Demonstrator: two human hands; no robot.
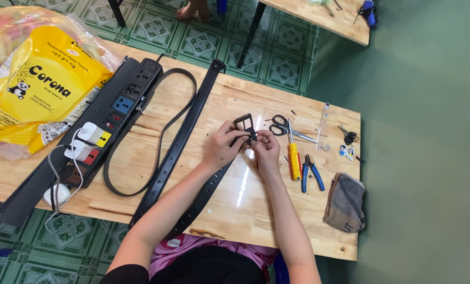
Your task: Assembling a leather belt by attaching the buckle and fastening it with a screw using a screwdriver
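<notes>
One wooden table [245,205] is seen from above. Near right, one grey folded cloth [345,202] is laid at the edge. At mid-table, two hands are brought together: the left hand [223,147] and right hand [265,148], fingers curled closed, both pinched on one black belt buckle [245,126] at the end of a black belt [203,192] that runs to the near edge. Just right are counted one yellow-handled screwdriver [294,158], one pair of blue-handled pliers [311,172], one pair of scissors [285,126]. A second black belt [185,131] lies left. Far left are noted one black power strip [114,113] holding two white plugs [82,143], and one yellow package [48,87].
</notes>
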